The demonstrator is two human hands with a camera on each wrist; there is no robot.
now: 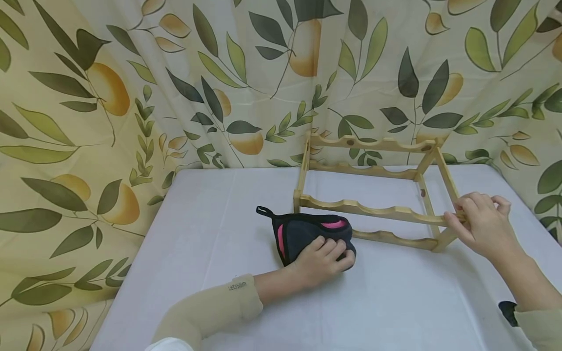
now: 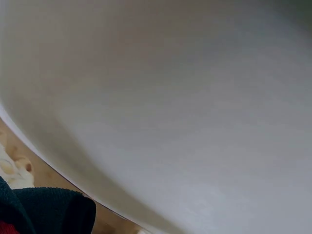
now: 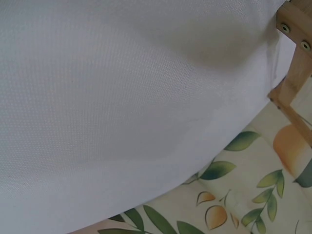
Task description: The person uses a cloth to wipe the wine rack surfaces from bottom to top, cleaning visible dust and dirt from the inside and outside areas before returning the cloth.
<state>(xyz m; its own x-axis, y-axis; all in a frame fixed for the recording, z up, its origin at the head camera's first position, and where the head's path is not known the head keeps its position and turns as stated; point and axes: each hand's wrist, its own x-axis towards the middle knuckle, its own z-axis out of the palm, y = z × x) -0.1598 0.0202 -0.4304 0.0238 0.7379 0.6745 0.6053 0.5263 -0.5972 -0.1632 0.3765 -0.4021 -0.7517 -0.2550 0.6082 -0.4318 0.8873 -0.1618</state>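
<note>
1. We see the left hand (image 1: 319,263), fingers curled, gripping the dark pouch (image 1: 303,231) on the white table (image 1: 219,214).
2. We see the right hand (image 1: 487,226), fingers bent, holding the wooden rack (image 1: 395,213) at its near right corner.
3. We find the rack at right, partly behind the pouch, with the leafy curtain (image 1: 272,87) on the far side.
</note>
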